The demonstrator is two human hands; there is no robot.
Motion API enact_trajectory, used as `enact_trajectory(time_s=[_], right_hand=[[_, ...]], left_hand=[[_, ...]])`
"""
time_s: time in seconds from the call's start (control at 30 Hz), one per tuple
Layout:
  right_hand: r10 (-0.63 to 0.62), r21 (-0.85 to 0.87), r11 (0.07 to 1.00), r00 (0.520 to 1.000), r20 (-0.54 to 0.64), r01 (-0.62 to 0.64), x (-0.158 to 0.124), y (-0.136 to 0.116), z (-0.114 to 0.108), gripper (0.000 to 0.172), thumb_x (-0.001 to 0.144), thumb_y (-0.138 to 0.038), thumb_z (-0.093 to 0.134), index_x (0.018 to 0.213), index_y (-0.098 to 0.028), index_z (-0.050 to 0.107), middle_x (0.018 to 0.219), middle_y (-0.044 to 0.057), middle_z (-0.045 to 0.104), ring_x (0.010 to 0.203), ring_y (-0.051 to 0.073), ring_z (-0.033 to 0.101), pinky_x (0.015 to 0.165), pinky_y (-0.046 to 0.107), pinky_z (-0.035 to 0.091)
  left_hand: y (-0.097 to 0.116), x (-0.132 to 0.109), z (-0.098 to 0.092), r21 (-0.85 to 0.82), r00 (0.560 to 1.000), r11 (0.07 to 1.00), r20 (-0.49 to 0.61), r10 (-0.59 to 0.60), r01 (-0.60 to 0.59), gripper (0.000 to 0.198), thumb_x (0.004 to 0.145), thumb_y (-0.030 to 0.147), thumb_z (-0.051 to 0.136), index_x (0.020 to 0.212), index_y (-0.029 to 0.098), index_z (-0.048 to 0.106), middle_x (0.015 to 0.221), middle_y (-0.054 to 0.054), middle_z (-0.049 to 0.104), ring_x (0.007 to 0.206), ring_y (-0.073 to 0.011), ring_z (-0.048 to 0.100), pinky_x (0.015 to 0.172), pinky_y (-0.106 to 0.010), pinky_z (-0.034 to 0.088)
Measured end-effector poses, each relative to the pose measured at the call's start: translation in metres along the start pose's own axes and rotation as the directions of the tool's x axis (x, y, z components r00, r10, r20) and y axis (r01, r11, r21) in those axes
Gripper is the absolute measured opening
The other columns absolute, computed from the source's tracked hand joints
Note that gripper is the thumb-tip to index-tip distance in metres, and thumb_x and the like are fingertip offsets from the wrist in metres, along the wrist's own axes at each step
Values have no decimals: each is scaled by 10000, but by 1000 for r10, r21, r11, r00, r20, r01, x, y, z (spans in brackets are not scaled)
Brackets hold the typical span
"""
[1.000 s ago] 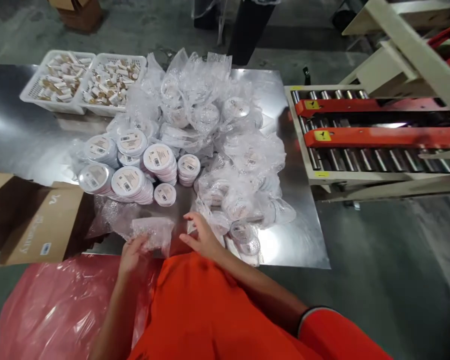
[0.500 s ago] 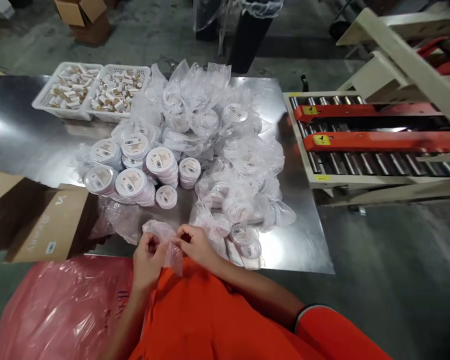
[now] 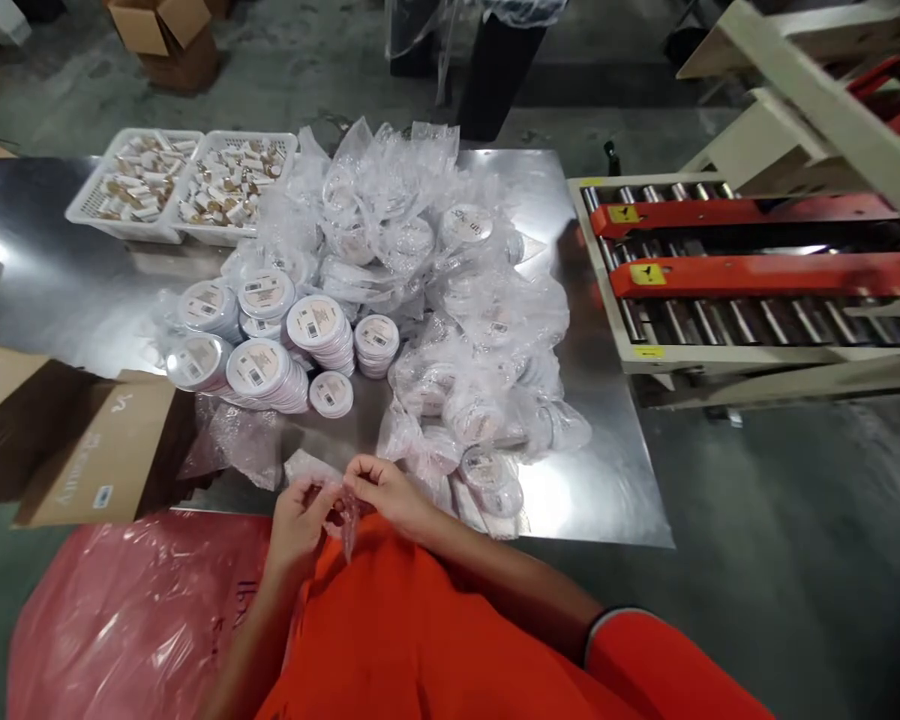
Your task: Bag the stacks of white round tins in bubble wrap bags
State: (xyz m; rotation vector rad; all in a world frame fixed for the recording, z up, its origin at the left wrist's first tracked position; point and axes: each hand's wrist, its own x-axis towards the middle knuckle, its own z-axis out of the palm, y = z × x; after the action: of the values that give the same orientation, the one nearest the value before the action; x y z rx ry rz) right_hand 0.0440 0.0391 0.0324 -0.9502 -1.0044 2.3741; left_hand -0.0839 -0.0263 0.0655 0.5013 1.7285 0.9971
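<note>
Left hand (image 3: 298, 525) and right hand (image 3: 386, 495) close together just over the near edge of the counter, fingers curled in, not spread. Both pinch a small clear bubble-wrap piece (image 3: 311, 468), one end lying on the counter, a narrow strip hanging down between the hands. Flat stainless-steel counter (image 3: 67, 310) underneath. Just ahead of the hands, a heap of round discs in clear bubble-wrap bags (image 3: 480, 370) and stacks of round cream-lidded containers (image 3: 319, 335). Behind those, two white plastic baskets of small tubes (image 3: 184, 190). To the left, an open brown cardboard box (image 3: 101, 450); below it, a red plastic bag (image 3: 135, 620). To the right, a roller conveyor with orange bars (image 3: 742, 270). Orange sleeves (image 3: 660, 670) on the person's arms.
</note>
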Motion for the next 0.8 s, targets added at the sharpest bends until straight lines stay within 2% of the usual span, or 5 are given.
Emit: enact_trajectory(time_s=[0.1,0.27,0.47,0.7,0.8], right_hand=[[43,39,998,998,42,-44,1,1,0,436,624,-539,774,683,-175,540,623,-47,525,556,84,489,554,222,405],[121,114,985,990,74,-129,0,5,-4,416,673,-541,739,689,-176,541,624,-37,547,547,90,522,576,242,418],[59,-5,998,998,36,-59,0,1,-3,442,726,-610,651,745,-207,469,632,-53,511,543,92,484,536,237,403],[-33,-208,977,998,59,44,5,-3,-5,341,765,-516,626,760,-202,493,660,-48,473,588,97,448,538,226,370],[-140,-365,924,989,-42,115,12,-3,-16,273,828,-439,547,713,-200,484,639,-47,450,597,96,435,547,217,369]], left_hand=[[-1,3,2,67,999,997,-17,39,-38,319,609,434,726,630,182,531,522,39,561,472,-103,509,459,-213,422],[-4,6,1,53,992,998,124,27,-34,291,676,407,714,650,170,547,558,25,585,507,-102,526,482,-205,416],[-6,2,1,-112,991,993,133,-13,28,303,738,450,667,719,159,588,634,7,616,566,-117,559,521,-217,439],[-5,1,-5,21,992,999,117,40,-43,220,690,364,696,728,159,626,655,-4,643,606,-129,580,587,-229,465],[-8,3,-17,-26,999,999,41,21,-20,215,728,385,636,720,181,566,644,11,621,599,-133,581,586,-239,476]])
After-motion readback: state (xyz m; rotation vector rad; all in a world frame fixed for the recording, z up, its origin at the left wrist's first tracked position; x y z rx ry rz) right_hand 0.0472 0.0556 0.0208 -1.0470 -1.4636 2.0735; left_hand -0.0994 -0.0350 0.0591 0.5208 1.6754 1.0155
